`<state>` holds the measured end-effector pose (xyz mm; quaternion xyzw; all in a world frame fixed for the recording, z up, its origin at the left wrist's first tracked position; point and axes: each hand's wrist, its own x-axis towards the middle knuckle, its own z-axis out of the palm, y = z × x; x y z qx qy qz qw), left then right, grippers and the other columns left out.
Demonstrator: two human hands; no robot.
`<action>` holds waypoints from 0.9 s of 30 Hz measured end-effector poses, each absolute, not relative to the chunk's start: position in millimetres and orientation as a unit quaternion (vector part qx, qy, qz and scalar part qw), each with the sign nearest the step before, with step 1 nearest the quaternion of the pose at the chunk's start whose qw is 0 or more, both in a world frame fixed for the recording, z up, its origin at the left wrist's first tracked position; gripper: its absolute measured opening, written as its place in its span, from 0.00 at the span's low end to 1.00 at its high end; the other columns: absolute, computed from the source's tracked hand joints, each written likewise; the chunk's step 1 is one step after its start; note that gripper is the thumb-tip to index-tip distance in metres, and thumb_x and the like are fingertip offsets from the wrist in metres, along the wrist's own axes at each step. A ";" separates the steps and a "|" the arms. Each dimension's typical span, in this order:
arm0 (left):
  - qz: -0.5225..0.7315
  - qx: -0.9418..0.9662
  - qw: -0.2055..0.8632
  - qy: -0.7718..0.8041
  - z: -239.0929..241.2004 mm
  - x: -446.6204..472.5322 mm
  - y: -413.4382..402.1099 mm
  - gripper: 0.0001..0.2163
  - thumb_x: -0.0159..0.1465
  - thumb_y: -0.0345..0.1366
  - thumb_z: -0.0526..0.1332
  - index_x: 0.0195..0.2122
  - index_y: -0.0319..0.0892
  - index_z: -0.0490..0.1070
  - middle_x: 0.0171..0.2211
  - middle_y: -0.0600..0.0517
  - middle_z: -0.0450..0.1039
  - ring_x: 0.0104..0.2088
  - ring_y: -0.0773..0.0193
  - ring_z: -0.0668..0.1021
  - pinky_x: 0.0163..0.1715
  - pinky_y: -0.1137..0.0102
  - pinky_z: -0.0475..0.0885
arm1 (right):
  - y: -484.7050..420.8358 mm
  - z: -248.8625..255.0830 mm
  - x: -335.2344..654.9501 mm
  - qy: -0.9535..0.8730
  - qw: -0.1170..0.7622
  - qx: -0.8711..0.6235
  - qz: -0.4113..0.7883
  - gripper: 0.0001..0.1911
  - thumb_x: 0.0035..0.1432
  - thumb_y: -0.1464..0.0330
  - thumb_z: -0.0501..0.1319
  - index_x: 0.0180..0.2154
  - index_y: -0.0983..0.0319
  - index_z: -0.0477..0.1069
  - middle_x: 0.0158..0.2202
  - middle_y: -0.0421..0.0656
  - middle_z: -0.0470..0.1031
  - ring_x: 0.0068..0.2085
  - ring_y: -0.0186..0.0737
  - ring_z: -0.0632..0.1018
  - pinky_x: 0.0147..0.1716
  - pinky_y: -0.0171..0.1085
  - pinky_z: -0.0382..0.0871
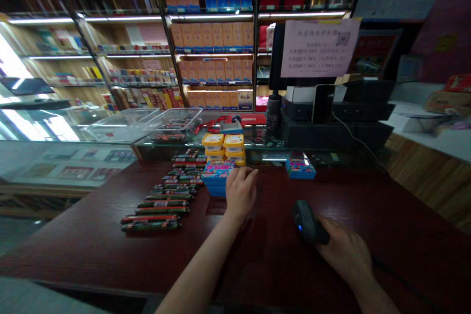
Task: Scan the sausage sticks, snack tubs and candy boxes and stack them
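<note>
My left hand (242,191) rests against the right side of a stack of flat blue boxes (217,185) with colourful pink lettering on top. Its fingers are curled in, and their tips are hidden, so what they hold cannot be made out. In my right hand (346,250) is a black barcode scanner (307,223) with a small blue light, held above the table at the right. Left of the stack, a row of slim dark-green and red packets (162,203) lies on the table. Yellow tubs with white lids (223,143) are piled just behind the blue boxes.
A smaller pile of blue boxes (300,167) sits at the table's back right. Behind stand a glass counter, clear plastic bins (172,120) and a monitor (277,59) with a pink notice (318,49). The scanner's cable (397,274) trails right across the brown table (95,250).
</note>
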<state>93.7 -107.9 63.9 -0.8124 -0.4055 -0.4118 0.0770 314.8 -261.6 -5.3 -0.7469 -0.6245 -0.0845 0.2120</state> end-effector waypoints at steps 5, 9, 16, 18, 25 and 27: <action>-0.425 -0.707 0.177 -0.537 53.1 67.3 -119.4 0.17 0.63 0.35 0.55 0.54 0.45 0.69 0.50 0.42 0.67 0.48 0.51 0.68 0.51 0.56 0.61 | -263.4 -7.6 314.4 -0.626 0.199 -0.747 -0.102 0.13 0.55 0.68 0.55 0.43 0.56 0.69 0.40 0.40 0.78 0.38 0.42 0.78 0.35 0.38 0.67; -0.413 -0.675 0.174 -0.586 47.8 62.0 -115.6 0.19 0.62 0.39 0.57 0.55 0.45 0.68 0.56 0.39 0.60 0.53 0.46 0.63 0.53 0.53 0.59 | -265.1 -5.7 312.3 -0.625 0.184 -0.751 -0.109 0.14 0.55 0.68 0.55 0.45 0.57 0.68 0.41 0.40 0.78 0.40 0.43 0.78 0.36 0.39 0.68; -0.442 -0.696 0.163 -0.542 41.2 54.1 -109.8 0.11 0.60 0.34 0.59 0.43 0.41 0.74 0.46 0.41 0.65 0.48 0.49 0.65 0.50 0.55 0.63 | -265.9 -4.9 310.4 -0.625 0.182 -0.750 -0.117 0.14 0.56 0.67 0.56 0.45 0.58 0.69 0.41 0.41 0.78 0.39 0.43 0.79 0.38 0.40 0.69; -0.464 -0.699 0.164 -0.519 39.8 51.3 -110.0 0.08 0.59 0.28 0.57 0.37 0.41 0.74 0.42 0.43 0.67 0.46 0.51 0.66 0.48 0.57 0.64 | -265.9 -5.2 310.4 -0.625 0.184 -0.749 -0.121 0.14 0.55 0.67 0.56 0.45 0.58 0.69 0.41 0.41 0.78 0.39 0.43 0.79 0.38 0.39 0.69; -0.585 -0.724 0.129 -0.341 41.4 50.1 -116.7 0.11 0.59 0.23 0.54 0.39 0.43 0.70 0.38 0.48 0.68 0.42 0.59 0.70 0.45 0.62 0.67 | -264.3 -3.8 309.9 -0.624 0.188 -0.748 -0.127 0.14 0.54 0.70 0.56 0.44 0.57 0.69 0.41 0.41 0.78 0.40 0.43 0.78 0.37 0.38 0.69; -0.612 -0.731 0.073 -0.294 38.9 57.1 -119.7 0.11 0.59 0.23 0.53 0.40 0.43 0.68 0.39 0.48 0.69 0.43 0.61 0.72 0.46 0.62 0.68 | -264.1 -3.0 309.2 -0.622 0.186 -0.750 -0.124 0.15 0.53 0.71 0.57 0.44 0.57 0.69 0.42 0.41 0.78 0.40 0.43 0.78 0.38 0.39 0.69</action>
